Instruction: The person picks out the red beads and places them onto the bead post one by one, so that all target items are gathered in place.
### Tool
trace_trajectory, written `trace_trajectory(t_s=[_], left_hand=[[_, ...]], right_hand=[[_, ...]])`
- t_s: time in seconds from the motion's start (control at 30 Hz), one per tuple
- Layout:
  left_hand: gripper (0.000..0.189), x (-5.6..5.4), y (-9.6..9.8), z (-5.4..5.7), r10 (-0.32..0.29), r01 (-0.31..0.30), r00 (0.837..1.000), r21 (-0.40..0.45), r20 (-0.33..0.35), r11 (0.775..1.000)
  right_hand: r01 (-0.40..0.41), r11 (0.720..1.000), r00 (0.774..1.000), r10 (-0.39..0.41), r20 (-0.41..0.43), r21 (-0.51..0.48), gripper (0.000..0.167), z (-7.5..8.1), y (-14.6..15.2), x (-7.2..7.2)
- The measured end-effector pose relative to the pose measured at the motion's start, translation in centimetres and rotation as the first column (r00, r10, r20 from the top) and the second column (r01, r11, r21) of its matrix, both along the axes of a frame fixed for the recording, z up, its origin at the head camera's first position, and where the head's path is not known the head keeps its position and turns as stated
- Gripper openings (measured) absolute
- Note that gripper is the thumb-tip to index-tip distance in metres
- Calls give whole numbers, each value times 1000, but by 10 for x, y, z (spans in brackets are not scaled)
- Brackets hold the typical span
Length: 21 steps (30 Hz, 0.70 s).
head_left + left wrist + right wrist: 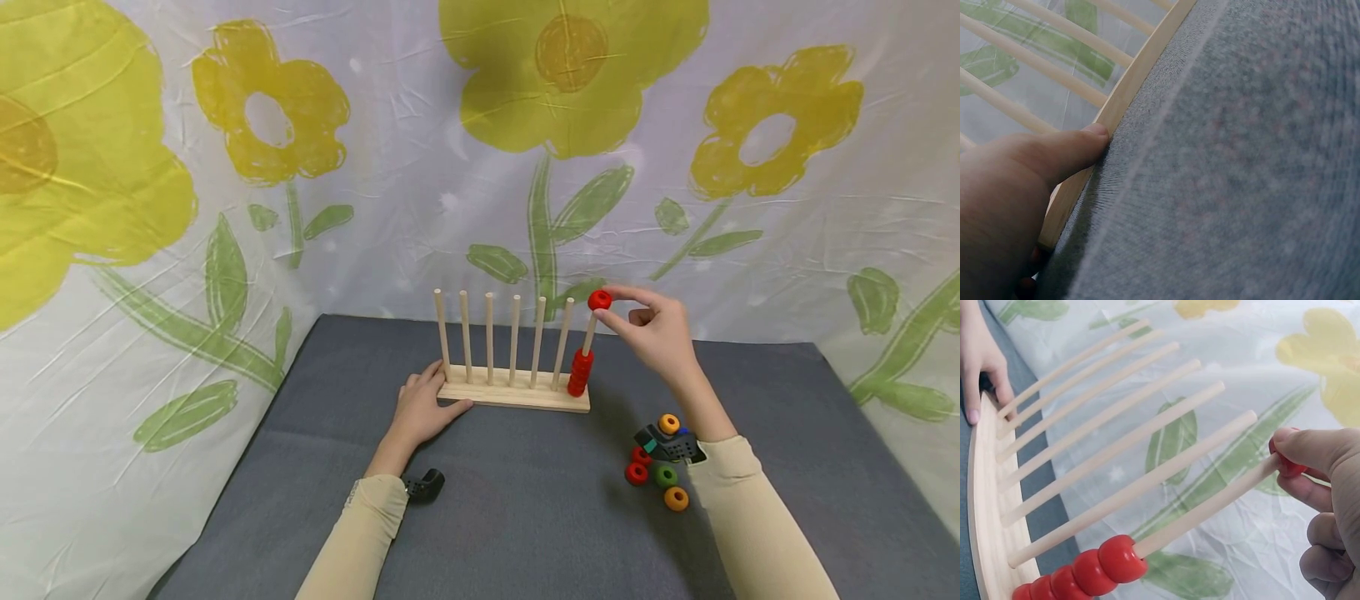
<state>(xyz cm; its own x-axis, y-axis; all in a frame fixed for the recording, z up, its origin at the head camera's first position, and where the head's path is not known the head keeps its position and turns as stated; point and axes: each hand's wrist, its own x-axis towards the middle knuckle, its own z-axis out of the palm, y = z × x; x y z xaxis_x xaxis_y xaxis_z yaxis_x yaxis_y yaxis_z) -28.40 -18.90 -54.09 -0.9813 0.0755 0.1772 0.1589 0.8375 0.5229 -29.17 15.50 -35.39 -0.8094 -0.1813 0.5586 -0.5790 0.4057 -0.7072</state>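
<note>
A wooden peg rack [517, 392] with several upright pegs stands on the dark cloth. My left hand [422, 408] grips its left end, the thumb [1079, 150] along the front edge and the fingers round the other side. At the rightmost peg's tip, my right hand [656, 333] pinches a red bead [599, 300] between thumb and finger. In the right wrist view the peg's tip meets this bead [1290, 464]. Lower on the same peg sits a stack of red beads [1088, 572]. The other pegs carry no beads.
Loose beads lie under my right wrist: a green bead [666, 476], a red bead [637, 474], an orange bead [677, 499] and several more, partly hidden by the wrist camera [671, 444]. A flower-printed curtain [405, 208] hangs behind the dark cloth [525, 500].
</note>
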Motion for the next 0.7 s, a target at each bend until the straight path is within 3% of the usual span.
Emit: trace_trajectory(t_s=[0.7], left_hand=[[81, 0, 0, 0, -5, 4, 1000, -10, -10, 1000]], right_hand=[[0, 1000, 1000, 0, 15, 4, 31, -8, 1, -2]])
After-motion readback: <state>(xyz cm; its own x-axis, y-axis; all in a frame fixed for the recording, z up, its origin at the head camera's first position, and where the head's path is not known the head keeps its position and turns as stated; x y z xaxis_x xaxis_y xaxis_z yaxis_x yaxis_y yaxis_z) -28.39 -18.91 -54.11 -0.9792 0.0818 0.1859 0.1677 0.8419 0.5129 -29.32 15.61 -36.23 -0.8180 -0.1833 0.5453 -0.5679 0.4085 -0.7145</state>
